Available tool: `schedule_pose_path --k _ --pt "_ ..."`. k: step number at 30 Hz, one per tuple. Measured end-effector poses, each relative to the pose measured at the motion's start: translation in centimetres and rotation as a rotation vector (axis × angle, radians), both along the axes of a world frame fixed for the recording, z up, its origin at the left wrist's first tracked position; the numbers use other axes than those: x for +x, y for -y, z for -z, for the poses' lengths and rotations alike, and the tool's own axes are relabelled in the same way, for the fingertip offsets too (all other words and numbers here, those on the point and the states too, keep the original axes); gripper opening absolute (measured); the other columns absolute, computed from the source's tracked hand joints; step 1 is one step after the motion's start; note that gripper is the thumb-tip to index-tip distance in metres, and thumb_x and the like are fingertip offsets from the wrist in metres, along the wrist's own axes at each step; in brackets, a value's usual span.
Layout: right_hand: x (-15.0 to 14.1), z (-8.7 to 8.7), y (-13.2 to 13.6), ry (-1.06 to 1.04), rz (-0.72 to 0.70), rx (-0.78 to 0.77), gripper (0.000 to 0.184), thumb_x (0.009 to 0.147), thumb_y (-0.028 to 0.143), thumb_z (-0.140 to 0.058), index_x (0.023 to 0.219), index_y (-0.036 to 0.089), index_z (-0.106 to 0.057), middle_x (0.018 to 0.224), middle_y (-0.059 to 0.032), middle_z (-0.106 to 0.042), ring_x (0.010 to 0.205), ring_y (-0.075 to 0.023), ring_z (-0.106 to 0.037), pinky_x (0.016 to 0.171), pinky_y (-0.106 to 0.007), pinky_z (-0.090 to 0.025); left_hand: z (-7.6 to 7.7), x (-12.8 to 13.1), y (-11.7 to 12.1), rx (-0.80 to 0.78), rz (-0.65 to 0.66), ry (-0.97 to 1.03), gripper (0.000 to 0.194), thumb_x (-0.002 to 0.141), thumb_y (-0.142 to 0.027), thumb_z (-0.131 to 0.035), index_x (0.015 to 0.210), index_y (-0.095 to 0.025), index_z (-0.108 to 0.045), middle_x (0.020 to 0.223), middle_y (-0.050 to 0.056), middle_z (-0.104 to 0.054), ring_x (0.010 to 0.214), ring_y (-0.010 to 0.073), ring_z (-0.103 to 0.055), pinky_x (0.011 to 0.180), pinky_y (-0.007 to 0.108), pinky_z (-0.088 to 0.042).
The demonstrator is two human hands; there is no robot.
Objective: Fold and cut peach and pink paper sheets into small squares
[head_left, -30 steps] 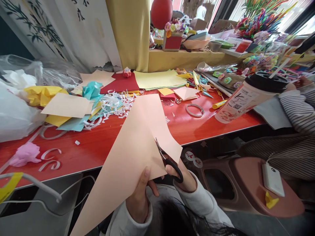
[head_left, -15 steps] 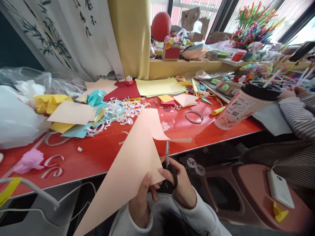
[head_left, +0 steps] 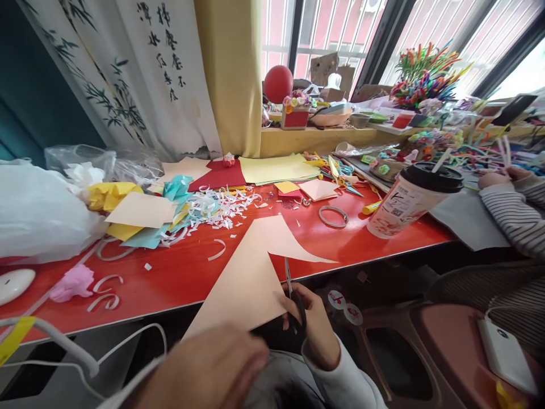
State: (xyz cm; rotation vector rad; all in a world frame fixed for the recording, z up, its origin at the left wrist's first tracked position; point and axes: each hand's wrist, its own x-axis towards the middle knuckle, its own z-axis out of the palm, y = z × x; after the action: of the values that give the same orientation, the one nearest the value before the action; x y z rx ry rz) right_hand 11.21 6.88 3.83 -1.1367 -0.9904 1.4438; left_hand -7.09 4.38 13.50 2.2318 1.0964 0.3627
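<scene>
My right hand [head_left: 315,315] has its fingers through the handles of black-handled scissors [head_left: 297,309], whose blades point up and away. The thumb side of that hand meets the lower right corner of a large pale peach sheet of paper [head_left: 242,278]. A long slit parts the sheet, and a tapering flap [head_left: 293,241] curves off to the right over the table edge. The blades stand just below this flap. My left hand [head_left: 208,366] is large and smeared, raised close to the camera in front of the sheet's lower part; its fingers are not clear.
On the red table [head_left: 170,284] lie white paper shreds [head_left: 221,204], coloured sheets and a bracelet [head_left: 333,216]. A lidded drink cup [head_left: 409,201] stands at the right edge. Another person's striped sleeve [head_left: 506,210] shows beyond it. A brown stool [head_left: 464,346] holds a white power bank [head_left: 506,355].
My left hand has come off the sheet and risen toward the camera. The peach flap has swung out flatter to the right. The view has tilted up slightly.
</scene>
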Motion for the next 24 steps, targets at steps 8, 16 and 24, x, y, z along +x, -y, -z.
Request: schedule_pose_path --k 8,16,24 --pt "2.8 0.4 0.5 0.368 -0.251 0.282 0.038 0.064 0.044 -0.073 0.084 0.013 -0.061 0.054 0.0035 -0.052 0.046 -0.0100 -0.049 0.046 -0.023 -0.041 6.1 0.3 -12.2 0.448 0.100 -0.460 0.068 0.085 -0.055 -0.038 0.133 -0.007 -0.038 0.142 0.020 -0.033 0.133 0.0295 -0.028 0.107 0.045 -0.026" --pt "7.2 -1.3 0.5 0.492 -0.825 0.327 0.055 0.065 0.053 -0.069 0.105 0.016 -0.060 0.075 -0.0026 -0.062 0.064 -0.0137 -0.054 0.062 -0.025 -0.043 9.0 -0.3 -11.4 0.462 0.092 -0.455 0.087 0.081 -0.069 -0.015 0.140 -0.005 -0.024 0.147 0.018 -0.021 0.137 0.0265 -0.016 0.111 0.042 -0.014" --pt "9.8 -0.4 2.1 0.092 -0.661 0.215 0.081 0.040 0.077 -0.064 0.095 0.019 -0.052 0.073 -0.0027 -0.053 0.055 -0.0126 -0.044 0.043 -0.022 -0.031 8.9 -0.1 -11.2 0.448 0.095 -0.449 0.090 0.079 -0.072 -0.019 0.140 -0.006 -0.023 0.148 0.017 -0.019 0.138 0.0267 -0.015 0.111 0.042 -0.012"
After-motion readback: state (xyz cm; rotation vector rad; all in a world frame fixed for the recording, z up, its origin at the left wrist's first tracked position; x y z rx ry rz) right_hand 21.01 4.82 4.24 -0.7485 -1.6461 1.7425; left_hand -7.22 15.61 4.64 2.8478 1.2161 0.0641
